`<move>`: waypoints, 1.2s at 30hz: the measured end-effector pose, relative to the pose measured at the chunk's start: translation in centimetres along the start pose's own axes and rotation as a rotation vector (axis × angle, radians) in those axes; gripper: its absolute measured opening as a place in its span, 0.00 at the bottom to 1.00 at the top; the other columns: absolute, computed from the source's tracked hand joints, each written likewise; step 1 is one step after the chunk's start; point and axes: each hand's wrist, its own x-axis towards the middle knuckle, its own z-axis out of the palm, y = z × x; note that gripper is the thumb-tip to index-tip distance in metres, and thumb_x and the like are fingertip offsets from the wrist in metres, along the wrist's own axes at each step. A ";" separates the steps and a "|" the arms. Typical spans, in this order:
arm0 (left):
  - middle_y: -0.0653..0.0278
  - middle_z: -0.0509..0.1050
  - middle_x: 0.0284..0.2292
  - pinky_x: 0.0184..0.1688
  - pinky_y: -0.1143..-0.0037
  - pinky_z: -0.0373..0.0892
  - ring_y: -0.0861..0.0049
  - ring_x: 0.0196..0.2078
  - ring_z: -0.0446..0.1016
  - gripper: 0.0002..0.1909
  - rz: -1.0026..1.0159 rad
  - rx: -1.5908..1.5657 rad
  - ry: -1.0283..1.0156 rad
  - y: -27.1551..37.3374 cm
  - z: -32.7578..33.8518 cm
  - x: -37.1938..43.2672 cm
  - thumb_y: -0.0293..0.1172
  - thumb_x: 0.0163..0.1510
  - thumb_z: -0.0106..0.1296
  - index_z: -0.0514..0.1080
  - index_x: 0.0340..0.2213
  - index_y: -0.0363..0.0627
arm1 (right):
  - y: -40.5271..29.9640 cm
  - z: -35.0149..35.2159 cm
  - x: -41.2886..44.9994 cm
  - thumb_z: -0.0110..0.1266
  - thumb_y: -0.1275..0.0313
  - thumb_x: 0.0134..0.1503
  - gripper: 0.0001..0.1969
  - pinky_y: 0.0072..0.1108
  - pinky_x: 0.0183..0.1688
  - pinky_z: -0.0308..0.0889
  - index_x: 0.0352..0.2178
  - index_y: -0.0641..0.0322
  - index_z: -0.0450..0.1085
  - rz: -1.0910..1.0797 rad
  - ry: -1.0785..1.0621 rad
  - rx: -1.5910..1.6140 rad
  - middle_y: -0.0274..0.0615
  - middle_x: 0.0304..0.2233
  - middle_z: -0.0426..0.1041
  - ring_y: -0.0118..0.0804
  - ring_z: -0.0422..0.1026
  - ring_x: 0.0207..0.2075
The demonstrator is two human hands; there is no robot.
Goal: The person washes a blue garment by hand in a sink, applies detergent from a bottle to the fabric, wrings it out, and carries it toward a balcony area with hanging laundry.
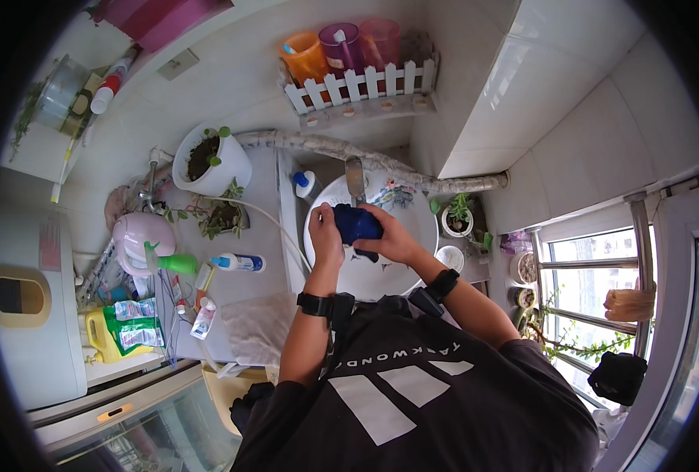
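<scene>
A dark blue wet-looking cloth item [358,223] is bunched up between my hands, above a round white washbasin [408,271] with a painted flower pattern. My left hand [326,237] grips its left side, fingers up. My right hand [392,235] wraps around its right side, with the thumb along the lower edge. A darker piece of fabric [367,255] hangs just below the bundle. Directly behind it, the metal tap [355,177] reaches out over the basin. The cloth hides part of the basin's inside.
Left of the basin, the counter [261,218] holds a white plant pot [220,174], a blue-and-white bottle [240,262], a green spray bottle [175,263] and a grey towel [252,336]. A pale hose [267,217] curves to the basin's rim. A small potted plant [458,221] stands at right.
</scene>
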 end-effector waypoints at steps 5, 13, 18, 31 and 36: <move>0.58 0.71 0.41 0.46 0.80 0.64 0.78 0.43 0.69 0.18 0.260 0.305 -0.226 -0.9 -0.9 0.8 0.39 0.64 0.36 0.68 0.46 0.38 | 3.0 1.0 0.5 0.53 0.79 0.44 0.26 0.16 0.37 0.66 0.48 0.66 0.63 0.306 0.426 0.464 0.38 0.36 0.70 0.26 0.69 0.36; 0.60 0.72 0.25 0.34 0.73 0.65 0.74 0.29 0.69 0.22 0.096 0.272 -0.068 -2.4 1.0 -0.5 0.44 0.60 0.40 0.71 0.29 0.34 | -0.6 4.7 2.2 0.49 0.51 0.52 0.25 0.29 0.39 0.66 0.31 0.69 0.72 0.512 0.471 0.219 0.57 0.26 0.74 0.45 0.73 0.31; 0.55 0.69 0.18 0.29 0.72 0.64 0.76 0.23 0.66 0.19 0.310 0.533 -0.133 -2.3 0.1 -0.5 0.39 0.58 0.44 0.68 0.24 0.34 | 2.3 3.8 3.6 0.49 0.57 0.50 0.21 0.29 0.36 0.67 0.25 0.70 0.73 0.488 0.369 0.221 0.58 0.25 0.74 0.44 0.73 0.28; 0.61 0.72 0.34 0.41 0.78 0.65 0.77 0.35 0.70 0.16 0.263 0.480 -0.440 0.3 -0.4 0.3 0.35 0.50 0.58 0.70 0.38 0.39 | 3.5 0.6 0.2 0.67 0.68 0.37 0.34 0.26 0.40 0.68 0.47 0.63 0.64 0.303 -0.033 0.050 0.41 0.36 0.74 0.35 0.73 0.37; 0.55 0.71 0.36 0.40 0.70 0.68 0.62 0.36 0.73 0.16 0.626 0.812 -0.462 0.6 -1.7 0.6 0.24 0.42 0.59 0.71 0.36 0.40 | 4.2 0.7 -0.5 0.58 0.75 0.44 0.20 0.26 0.39 0.70 0.43 0.64 0.68 0.440 -0.007 1.066 0.39 0.36 0.73 0.36 0.73 0.37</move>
